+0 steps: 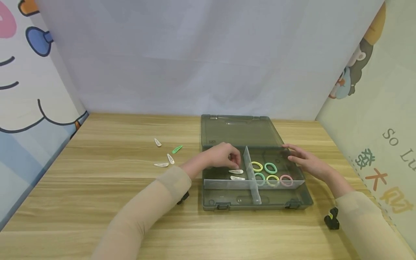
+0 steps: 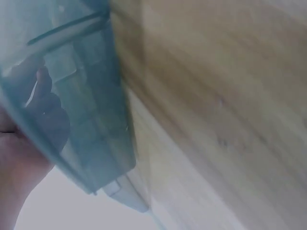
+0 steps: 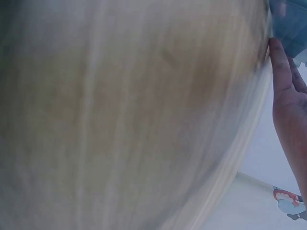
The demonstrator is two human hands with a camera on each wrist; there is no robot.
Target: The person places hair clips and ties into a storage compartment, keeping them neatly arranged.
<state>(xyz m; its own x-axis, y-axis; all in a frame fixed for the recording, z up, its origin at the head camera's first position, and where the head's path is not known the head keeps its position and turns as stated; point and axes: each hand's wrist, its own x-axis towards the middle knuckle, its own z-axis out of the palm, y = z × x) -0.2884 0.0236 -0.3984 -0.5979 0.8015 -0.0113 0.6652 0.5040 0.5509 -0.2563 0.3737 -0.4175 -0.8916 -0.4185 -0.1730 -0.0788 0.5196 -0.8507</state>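
Note:
A grey translucent box (image 1: 258, 207) with dividers lies open on the table. In its back left compartment are white hair clips (image 1: 238, 178). My left hand (image 1: 224, 155) reaches in there, fingers curled, with thumb and fingertips at the upper white hair clip (image 1: 236, 172). Through the box's wall (image 2: 96, 143), the left wrist view shows the left hand (image 2: 43, 115) bent inside. My right hand (image 1: 307, 161) touches the box's back right corner with extended fingers; these fingers (image 3: 280, 64) also show against its side in the right wrist view.
Yellow, green and pink hair ties (image 1: 270, 168) lie in the back right compartment. The lid (image 1: 240, 130) is folded back toward the curtain (image 1: 195, 72). Left of the box are several loose clips, among them a green one (image 1: 177, 149) and a white one (image 1: 161, 164).

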